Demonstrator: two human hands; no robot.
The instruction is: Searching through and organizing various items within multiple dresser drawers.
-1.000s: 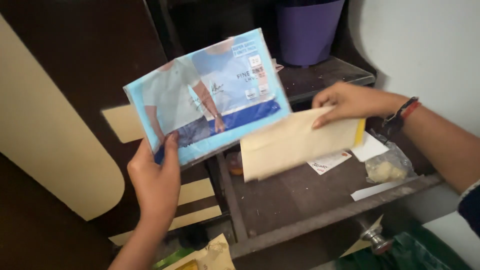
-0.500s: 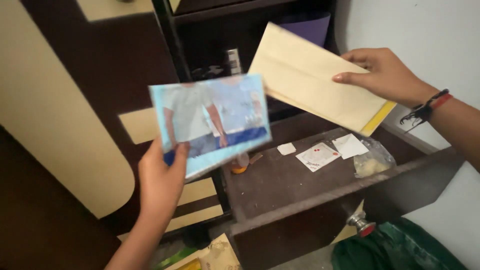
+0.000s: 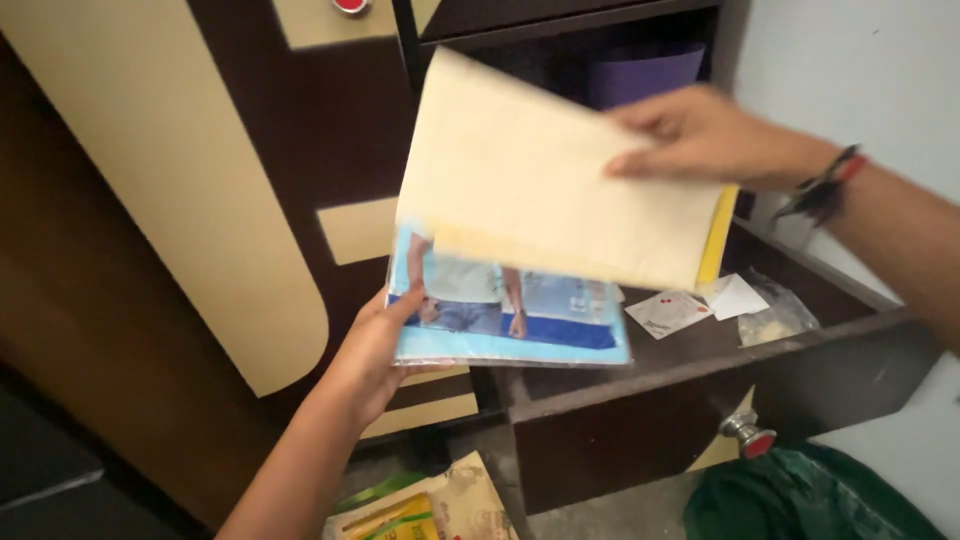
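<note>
Head view. Left hand (image 3: 375,345) pinches the near left edge of a flat blue garment packet (image 3: 510,315), thumb on top and fingers beneath, so the packet juts away from the grip over the open drawer (image 3: 640,400). Right hand (image 3: 700,135) grips the far right corner of a large cream envelope (image 3: 540,185) with a yellow edge strip; the envelope slopes down from that grip and overlaps the packet's upper half, though whether the two touch cannot be told.

Risk, as a judgement: both holds sit at one edge only, so either flat item could droop or slide free, the glossy packet first. The envelope's motion blur suggests a loose hold.

Clearance: beyond the right grip stand dark shelves with a purple bin (image 3: 645,75); below it, paper slips (image 3: 668,312) and a small plastic bag (image 3: 775,318) lie in the drawer. The cabinet door (image 3: 200,200) stands close to the left grip's outer side. Open room lies toward the person, above the floor clutter (image 3: 420,510).
</note>
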